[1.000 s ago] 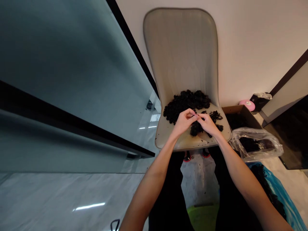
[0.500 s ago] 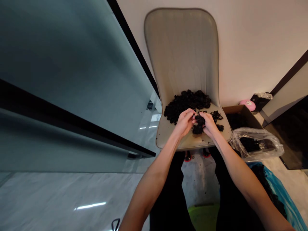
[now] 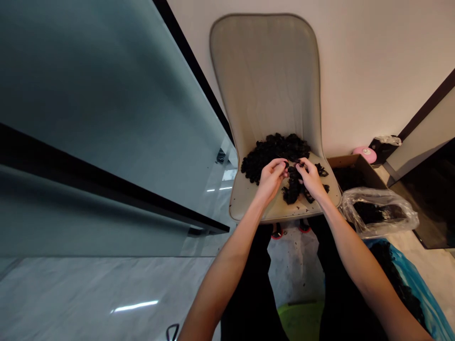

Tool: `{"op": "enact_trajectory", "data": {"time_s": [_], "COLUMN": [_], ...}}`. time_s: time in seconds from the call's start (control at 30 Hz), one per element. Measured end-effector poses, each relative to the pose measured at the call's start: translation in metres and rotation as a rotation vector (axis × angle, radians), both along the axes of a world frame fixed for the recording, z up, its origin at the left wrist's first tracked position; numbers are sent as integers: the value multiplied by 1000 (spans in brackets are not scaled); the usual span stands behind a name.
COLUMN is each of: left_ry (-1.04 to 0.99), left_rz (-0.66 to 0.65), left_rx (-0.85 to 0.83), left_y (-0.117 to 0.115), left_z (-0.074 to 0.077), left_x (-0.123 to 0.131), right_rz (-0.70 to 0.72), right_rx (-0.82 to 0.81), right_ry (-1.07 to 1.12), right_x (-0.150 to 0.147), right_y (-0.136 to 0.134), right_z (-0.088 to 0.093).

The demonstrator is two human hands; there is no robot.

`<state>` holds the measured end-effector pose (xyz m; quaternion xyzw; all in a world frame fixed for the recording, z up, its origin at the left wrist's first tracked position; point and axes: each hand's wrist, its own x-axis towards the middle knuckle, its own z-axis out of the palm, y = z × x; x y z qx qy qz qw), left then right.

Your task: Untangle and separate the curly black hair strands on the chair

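A grey padded chair bears a heap of small black pieces on its seat. My left hand is at the front of the heap, thumb and fingers pinched on a small black piece. Just to its right, my right hand has its fingers closed on a black piece too. Between and below the hands hangs or lies a black clump; whether it is joined to the held pieces is unclear. More loose black bits lie beside my right hand.
Right of the chair stand a cardboard box, a clear plastic bag and a blue bag, all with black material. A pink round object is by the wall. A glass panel with a dark frame fills the left.
My hands have moved slightly apart. The black clump that was between them now sits lower, and my right hand's fingers have shifted up. The view has moved slightly.
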<state>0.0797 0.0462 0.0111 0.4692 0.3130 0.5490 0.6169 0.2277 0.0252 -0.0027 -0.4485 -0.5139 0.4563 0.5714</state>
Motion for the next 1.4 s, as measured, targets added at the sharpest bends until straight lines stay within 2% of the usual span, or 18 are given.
{"op": "enact_trajectory", "data": {"time_s": [0.17,0.27,0.4,0.57,0.7,0.77,0.83,1.03,1.3,1.4], "left_ry": [282,322,282,202,290,289,210,-134,-212,-248], "left_rz": [64,93,-13,-131,-301,-342,-290,-9,129,149], "left_rx": [219,278,261,239,215,175,129,-67,-309,-360], "left_y": [0,-2,-2,-3,-5,-6,-8,-14,-2,0], "left_z": [1,3,3,5,10,10,9,2,-15,-15], "left_x": [-6,-7,-5,-8,-18,-19,-14,15,24,22], "right_rz": [-19,5,111,203,328,346,289,47,-5,-17], "right_rx": [44,86,50,55,29,16,11,6,8,-15], "right_ry": [-87,-121,-150,-63,-143,-143,-63,113,119,156], "right_x": [2,1,-2,0,4,2,-4,-25,-36,-40], "right_y": [3,3,0,-3,-6,-7,-7,-4,0,-1], "right_z": [2,1,1,6,6,5,5,8,-5,-4]}}
